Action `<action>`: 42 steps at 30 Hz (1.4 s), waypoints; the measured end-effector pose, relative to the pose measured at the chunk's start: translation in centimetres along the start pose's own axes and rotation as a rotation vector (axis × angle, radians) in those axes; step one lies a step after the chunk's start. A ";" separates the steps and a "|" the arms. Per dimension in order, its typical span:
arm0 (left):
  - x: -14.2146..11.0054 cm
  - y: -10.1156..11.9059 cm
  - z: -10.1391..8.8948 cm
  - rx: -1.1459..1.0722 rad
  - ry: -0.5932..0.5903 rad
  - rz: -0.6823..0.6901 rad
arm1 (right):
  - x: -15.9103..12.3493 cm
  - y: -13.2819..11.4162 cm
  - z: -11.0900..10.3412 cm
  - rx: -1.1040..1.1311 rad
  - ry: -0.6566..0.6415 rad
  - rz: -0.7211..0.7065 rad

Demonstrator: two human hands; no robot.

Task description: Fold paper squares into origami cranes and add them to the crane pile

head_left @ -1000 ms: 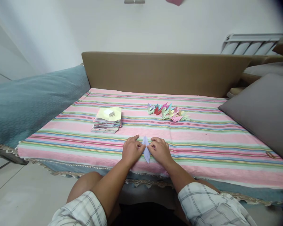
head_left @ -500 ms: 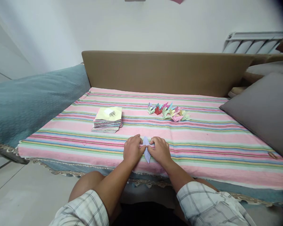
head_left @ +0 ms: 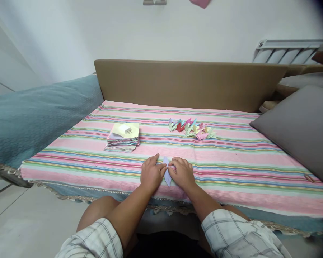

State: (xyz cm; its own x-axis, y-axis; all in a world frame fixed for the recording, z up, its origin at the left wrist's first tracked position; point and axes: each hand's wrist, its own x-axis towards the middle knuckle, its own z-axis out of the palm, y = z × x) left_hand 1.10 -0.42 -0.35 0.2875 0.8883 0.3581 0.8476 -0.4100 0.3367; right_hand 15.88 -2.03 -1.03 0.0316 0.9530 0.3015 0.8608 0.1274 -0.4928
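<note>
A lavender piece of folded origami paper (head_left: 168,178), a narrow pointed diamond, lies on the striped cloth in front of me. My left hand (head_left: 151,173) is at its left side, thumb and a fingertip pressed on the paper's middle, with one finger stretched forward on the cloth. From the right, my right hand (head_left: 181,172) pinches the paper's edge between thumb and index finger, the other fingers curled. Both thumbs nearly meet over the paper and hide part of its middle. Beyond my hands lies a cluster of folded paper pieces (head_left: 190,129) in several colours.
A stack of square paper sheets (head_left: 123,142) stands to the left, with a small white object (head_left: 125,128) on top. The striped cloth (head_left: 231,157) covers the seat. A grey cushion (head_left: 301,122) leans at right, near a small brown item (head_left: 309,178). A brown backrest (head_left: 177,84) rises behind.
My left fingers have shifted slightly, the index finger now straighter and the thumb further over the paper. My right fingertips have moved a little along the paper's edge. The view has tilted slightly upward.
</note>
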 end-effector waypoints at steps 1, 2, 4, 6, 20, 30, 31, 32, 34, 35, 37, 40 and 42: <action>0.0 0.0 0.0 -0.004 -0.009 -0.008 | 0.0 0.0 0.0 -0.001 -0.002 -0.001; 0.0 0.1 -0.1 -0.008 -0.015 -0.014 | 0.0 0.0 0.0 -0.001 -0.005 -0.002; -0.1 0.1 -0.1 -0.005 -0.015 -0.016 | 0.0 0.0 -0.1 0.001 -0.013 -0.006; -0.2 0.1 0.0 0.017 -0.006 -0.009 | 0.0 0.1 -0.1 0.006 -0.024 -0.004; -0.4 0.1 0.1 0.065 0.010 -0.025 | -0.1 0.2 -0.2 0.038 0.008 0.010; 0.1 0.0 -0.4 -0.093 -0.044 -0.102 | 0.1 0.2 -0.3 0.012 -0.033 0.023; 0.2 0.0 -0.5 -0.118 -0.047 -0.100 | 0.1 0.2 -0.4 0.035 -0.030 0.023; 0.2 -0.1 -0.6 -0.144 -0.044 -0.100 | 0.2 0.2 -0.5 0.063 -0.026 0.022; 0.3 -0.2 -0.6 -0.207 -0.037 -0.101 | 0.2 0.2 -0.7 0.124 -0.022 0.016; 0.3 -0.3 -0.6 -0.253 -0.035 -0.108 | 0.2 0.3 -0.7 0.161 -0.023 0.014; 0.3 -0.4 -0.4 -0.415 -0.048 -0.141 | 0.3 0.4 -0.7 0.271 -0.031 0.014; 0.4 -0.5 -0.3 -0.834 -0.111 -0.225 | 0.4 0.6 -0.4 0.576 -0.027 0.054; 0.5 -0.4 -0.4 -1.092 -0.153 -0.271 | 0.5 0.6 -0.3 0.809 -0.035 0.093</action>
State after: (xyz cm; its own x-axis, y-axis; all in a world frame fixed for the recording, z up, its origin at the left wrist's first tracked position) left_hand 0.72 0.07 0.00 0.2689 0.9604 0.0732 0.0693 -0.0951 0.9931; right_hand 16.60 -1.60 -0.95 0.0576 0.9758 0.2109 0.2215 0.1935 -0.9558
